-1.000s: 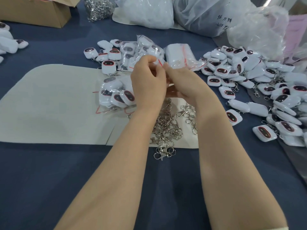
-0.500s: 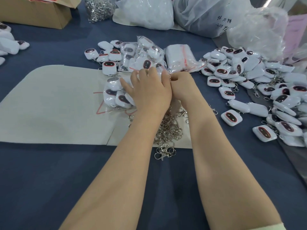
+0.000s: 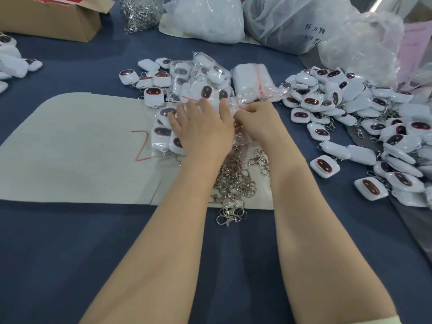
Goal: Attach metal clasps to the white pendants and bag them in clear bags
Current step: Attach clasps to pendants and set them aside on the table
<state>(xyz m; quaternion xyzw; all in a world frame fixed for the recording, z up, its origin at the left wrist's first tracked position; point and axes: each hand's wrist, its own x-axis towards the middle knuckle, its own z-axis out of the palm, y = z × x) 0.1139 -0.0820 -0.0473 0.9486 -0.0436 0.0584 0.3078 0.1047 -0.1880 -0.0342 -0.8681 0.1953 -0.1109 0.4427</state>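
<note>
Pendants (image 3: pixel 205 92) sealed in clear bags are lying in a heap at the far edge of a pale grey mat (image 3: pixel 70 148), and the person's two bare hands are working right at that heap. The left hand (image 3: pixel 203 129) is lying flat with fingers spread, its grip released, pressing down on bagged pendants (image 3: pixel 163 134) that are sitting on the mat. The right hand (image 3: pixel 254 120) is curling into a loose fist just beside it, its grip pinching the crinkled edge of a clear bag (image 3: pixel 243 106); what is inside that bag is hidden by the fingers. Both forearms are reaching forward over a tangle of metal clasps (image 3: pixel 233 181), which is spilling off the mat's near edge onto the blue desk (image 3: pixel 58 253). A packet of unused clear bags with red zip strips (image 3: pixel 252 80) is lying just beyond the hands. To the right, a large pile of loose white pendants (image 3: pixel 350 106) is spreading across the desk, several showing dark oval faces rimmed in red. A smaller group of pendants (image 3: pixel 14 64) is lying at the far left. At the back, a cardboard box (image 3: pixel 51 22), a further mound of clasps (image 3: pixel 140 10) and big plastic sacks (image 3: pixel 292 22) are lining the desk.
</note>
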